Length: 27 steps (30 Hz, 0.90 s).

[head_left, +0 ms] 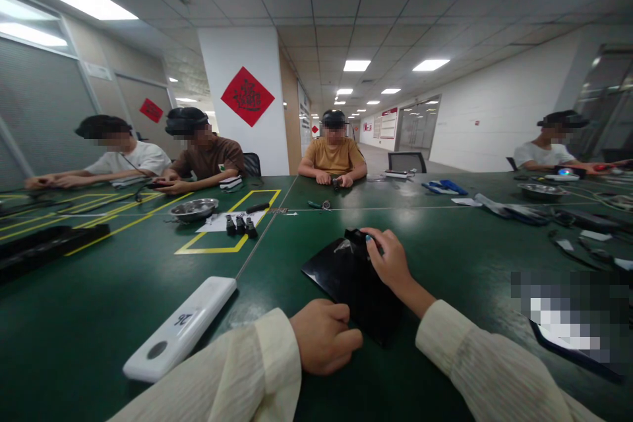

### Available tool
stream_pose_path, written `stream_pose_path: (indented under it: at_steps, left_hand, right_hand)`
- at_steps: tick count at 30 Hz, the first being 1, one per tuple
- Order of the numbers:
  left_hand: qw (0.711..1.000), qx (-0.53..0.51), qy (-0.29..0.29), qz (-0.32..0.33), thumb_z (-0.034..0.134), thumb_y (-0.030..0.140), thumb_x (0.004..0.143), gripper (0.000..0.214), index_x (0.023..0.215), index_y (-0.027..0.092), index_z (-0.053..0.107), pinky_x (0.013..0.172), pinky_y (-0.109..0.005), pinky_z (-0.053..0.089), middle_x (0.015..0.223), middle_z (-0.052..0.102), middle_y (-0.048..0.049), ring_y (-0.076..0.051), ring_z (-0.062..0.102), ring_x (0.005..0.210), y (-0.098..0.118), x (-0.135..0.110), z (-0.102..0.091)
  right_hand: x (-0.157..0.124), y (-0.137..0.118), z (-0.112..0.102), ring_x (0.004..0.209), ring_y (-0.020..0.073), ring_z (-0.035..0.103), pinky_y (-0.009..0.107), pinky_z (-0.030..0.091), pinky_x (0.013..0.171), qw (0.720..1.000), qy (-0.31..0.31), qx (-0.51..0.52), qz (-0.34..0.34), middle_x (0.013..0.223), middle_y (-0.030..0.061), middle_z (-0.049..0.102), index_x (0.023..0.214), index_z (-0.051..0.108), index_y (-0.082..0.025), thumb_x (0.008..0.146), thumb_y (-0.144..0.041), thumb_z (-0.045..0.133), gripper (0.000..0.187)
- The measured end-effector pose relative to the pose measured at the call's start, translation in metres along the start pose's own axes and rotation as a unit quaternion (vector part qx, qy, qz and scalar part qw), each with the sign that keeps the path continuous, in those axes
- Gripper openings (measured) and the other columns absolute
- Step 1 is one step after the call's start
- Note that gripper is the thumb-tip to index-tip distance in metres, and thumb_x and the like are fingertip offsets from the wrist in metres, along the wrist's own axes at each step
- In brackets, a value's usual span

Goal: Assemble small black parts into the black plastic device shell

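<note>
The right hand (390,260) is pinching a small black part (355,235) at the far corner of the black tray (346,277), which is lying on the green table (123,290) straight ahead. The left hand (324,336) is resting curled in a fist at the tray's near edge, holding nothing visible. To my eye, pressing that fist against the tray would be steadying it while the fingers are working the corner.

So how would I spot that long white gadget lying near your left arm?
Start at the dark green table and look just left of the left hand. The long white rounded plastic bar lies there flat, the only white thing amid black items, handwriting on it.
</note>
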<state>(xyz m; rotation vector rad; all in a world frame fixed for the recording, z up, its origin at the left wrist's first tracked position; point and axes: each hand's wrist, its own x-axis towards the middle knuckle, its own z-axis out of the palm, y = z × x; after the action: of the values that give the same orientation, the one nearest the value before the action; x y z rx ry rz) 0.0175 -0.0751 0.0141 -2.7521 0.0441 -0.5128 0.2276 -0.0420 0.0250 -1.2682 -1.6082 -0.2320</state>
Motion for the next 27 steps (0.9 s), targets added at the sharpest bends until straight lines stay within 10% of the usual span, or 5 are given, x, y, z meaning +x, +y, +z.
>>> stream_pose_path:
  at_steps: [16, 22, 27]
  left_hand:
    - [1.0, 0.009, -0.009, -0.006, 0.043, 0.019, 0.073, 0.005, 0.074, 0.021, 0.039, 0.042, -0.029, 0.025, 0.047, 0.046, 0.003, -0.015, 0.047, 0.059, -0.001, -0.003, 0.004]
    - [1.0, -0.002, -0.003, 0.001, 0.043, 0.018, 0.074, 0.006, 0.076, 0.021, 0.037, 0.044, -0.028, 0.027, 0.05, 0.049, 0.0031, -0.015, 0.047, 0.061, -0.001, -0.001, 0.001]
    - [1.0, 0.003, -0.003, -0.001, 0.044, 0.018, 0.074, 0.008, 0.075, 0.021, 0.037, 0.043, -0.028, 0.026, 0.049, 0.048, 0.0035, -0.015, 0.046, 0.06, 0.0, 0.001, 0.001]
  right_hand:
    - [0.005, 0.003, -0.002, 0.069, 0.0183, 0.053, 0.03, 0.036, 0.069, 0.992, -0.056, -0.11, -0.028, 0.068, 0.0046, 0.059, 0.092, 0.063, -0.02, 0.088, -0.029, 0.033, 0.032]
    - [0.007, 0.061, -0.014, 0.073, 0.0192, 0.057, 0.03, 0.04, 0.067, 0.982, -0.027, -0.116, 0.149, 0.078, 0.0057, 0.064, 0.122, 0.05, -0.018, 0.089, -0.033, 0.029, 0.041]
    - [-0.007, 0.116, -0.004, 0.096, 0.021, 0.055, 0.04, 0.04, 0.086, 0.977, -0.198, -0.074, 0.005, 0.102, 0.006, 0.064, 0.116, 0.058, -0.024, 0.082, -0.029, 0.042, 0.037]
